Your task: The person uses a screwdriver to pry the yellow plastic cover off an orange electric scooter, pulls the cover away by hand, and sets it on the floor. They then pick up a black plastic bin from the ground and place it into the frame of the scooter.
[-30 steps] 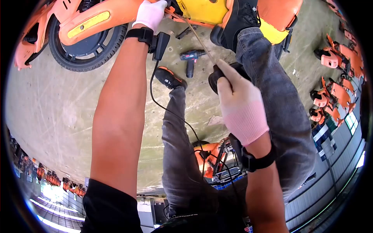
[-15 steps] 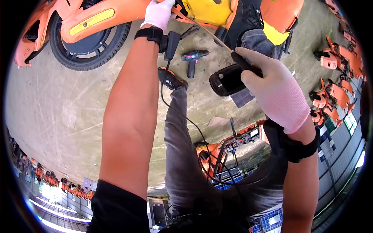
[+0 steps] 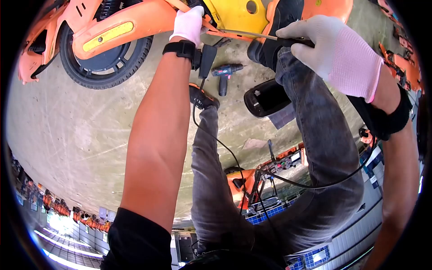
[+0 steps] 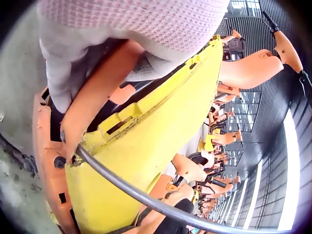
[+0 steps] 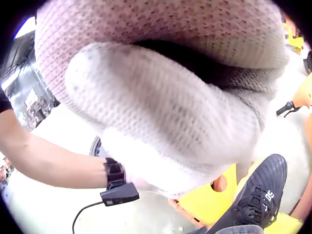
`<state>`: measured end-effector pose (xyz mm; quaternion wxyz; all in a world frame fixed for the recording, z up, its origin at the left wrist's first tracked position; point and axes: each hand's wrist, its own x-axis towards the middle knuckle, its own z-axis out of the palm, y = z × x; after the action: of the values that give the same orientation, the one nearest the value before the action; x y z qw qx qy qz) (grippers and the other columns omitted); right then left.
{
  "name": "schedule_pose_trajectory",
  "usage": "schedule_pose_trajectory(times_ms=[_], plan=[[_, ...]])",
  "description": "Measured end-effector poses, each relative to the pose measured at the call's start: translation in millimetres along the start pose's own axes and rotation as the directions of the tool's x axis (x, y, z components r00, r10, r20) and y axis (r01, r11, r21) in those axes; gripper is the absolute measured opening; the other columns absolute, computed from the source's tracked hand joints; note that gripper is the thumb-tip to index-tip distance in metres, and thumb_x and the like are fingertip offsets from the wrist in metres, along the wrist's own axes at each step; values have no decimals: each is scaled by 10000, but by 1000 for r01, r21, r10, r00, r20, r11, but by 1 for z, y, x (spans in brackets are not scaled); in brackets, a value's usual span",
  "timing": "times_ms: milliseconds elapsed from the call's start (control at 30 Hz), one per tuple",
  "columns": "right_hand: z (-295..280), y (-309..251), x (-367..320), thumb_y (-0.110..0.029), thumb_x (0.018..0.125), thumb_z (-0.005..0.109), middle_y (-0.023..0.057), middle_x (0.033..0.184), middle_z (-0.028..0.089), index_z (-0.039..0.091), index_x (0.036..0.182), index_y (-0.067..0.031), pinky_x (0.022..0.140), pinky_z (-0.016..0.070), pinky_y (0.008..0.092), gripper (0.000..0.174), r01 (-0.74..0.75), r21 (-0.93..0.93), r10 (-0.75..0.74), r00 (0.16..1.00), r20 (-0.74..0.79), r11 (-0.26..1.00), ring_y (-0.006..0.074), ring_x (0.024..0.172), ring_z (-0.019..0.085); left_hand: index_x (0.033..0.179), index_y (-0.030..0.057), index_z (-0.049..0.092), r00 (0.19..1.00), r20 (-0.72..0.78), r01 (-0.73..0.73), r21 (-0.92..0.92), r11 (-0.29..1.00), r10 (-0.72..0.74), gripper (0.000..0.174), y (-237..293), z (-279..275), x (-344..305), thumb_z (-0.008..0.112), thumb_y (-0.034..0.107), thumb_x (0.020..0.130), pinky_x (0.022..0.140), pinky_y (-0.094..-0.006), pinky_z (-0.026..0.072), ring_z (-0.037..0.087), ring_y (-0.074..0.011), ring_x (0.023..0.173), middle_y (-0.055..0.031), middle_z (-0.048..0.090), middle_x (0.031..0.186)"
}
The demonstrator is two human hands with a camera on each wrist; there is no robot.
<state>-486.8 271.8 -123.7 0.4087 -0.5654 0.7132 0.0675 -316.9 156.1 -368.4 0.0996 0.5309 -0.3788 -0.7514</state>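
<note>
Slippage of the metal shaft (image 4: 134, 194) seems the likeliest trouble. Its end is set against the lower end of an orange strip (image 4: 100, 90), at the corner of the yellow panel (image 4: 156, 136) on the scooter body, and how deeply it is seated cannot be told. The hands are apart: the strip is gripped in the fingers of the left hand (image 3: 188, 26), while the dark handle (image 3: 294, 42) is held by the right hand (image 3: 335, 56) between thumb and fingers. If the handle is pushed hard at a slant, the end could be thrown out of the joint and driven into the left fingers, which lie close to it, or across the paint.

Plastic could also be cracked near the slots of the yellow edge, if the strip is pulled up while one end is caught. The shaft itself looks bowed in the wrist view; whether by load or by the lens cannot be told. With the black shoe (image 3: 284, 22) beside the handle, a sudden release could be met by the foot.
</note>
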Motion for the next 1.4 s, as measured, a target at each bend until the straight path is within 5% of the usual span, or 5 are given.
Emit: schedule_pose_trajectory(times_ms=[367, 633, 767, 1167, 1400], plan=[[-1, -63, 5, -39, 794, 591, 166, 767, 663, 672, 1050, -47, 715, 543, 403, 269, -65, -490, 102, 994, 48, 869, 332, 789, 669, 951, -32, 596, 998, -39, 58, 144, 988, -53, 183, -10, 0, 13, 613, 120, 851, 790, -393, 585, 642, -246, 887, -142, 629, 915], [13, 8, 7, -104, 864, 553, 146, 693, 637, 667, 1169, -32, 593, 527, 340, 334, 104, -152, -117, 990, -76, 983, 253, 634, 654, 906, -60, 590, 998, -50, 49, 137, 989, -43, 159, -9, 1, 8, 581, 90, 855, 790, -399, 595, 647, -262, 896, -160, 632, 904], [-11, 13, 5, -199, 922, 572, -17, 622, 489, 636, 1268, -72, 422, 368, 208, 374, -396, 547, 253, 913, 319, 737, 31, 492, 447, 928, -69, 606, 990, -98, 111, 77, 991, -103, 154, -4, 4, 6, 567, 64, 859, 799, -384, 595, 649, -265, 916, -162, 629, 957], [41, -11, -19, -81, 864, 545, 146, 829, 683, 660, 1112, -32, 679, 536, 393, 278, -12, -383, -2, 999, -35, 924, 332, 760, 669, 945, -55, 636, 997, -66, 52, 214, 976, -39, 169, -8, -2, 11, 561, 74, 866, 825, -373, 582, 643, -248, 956, -151, 635, 1016], [14, 24, -13, -212, 936, 540, -6, 599, 481, 585, 1302, -39, 328, 304, 237, 407, -543, 602, 350, 839, 416, 585, 69, 388, 418, 961, -12, 622, 999, 1, 35, 173, 984, -35, 155, -1, -4, -2, 550, 107, 893, 828, -359, 569, 623, -226, 993, -114, 593, 1038]])
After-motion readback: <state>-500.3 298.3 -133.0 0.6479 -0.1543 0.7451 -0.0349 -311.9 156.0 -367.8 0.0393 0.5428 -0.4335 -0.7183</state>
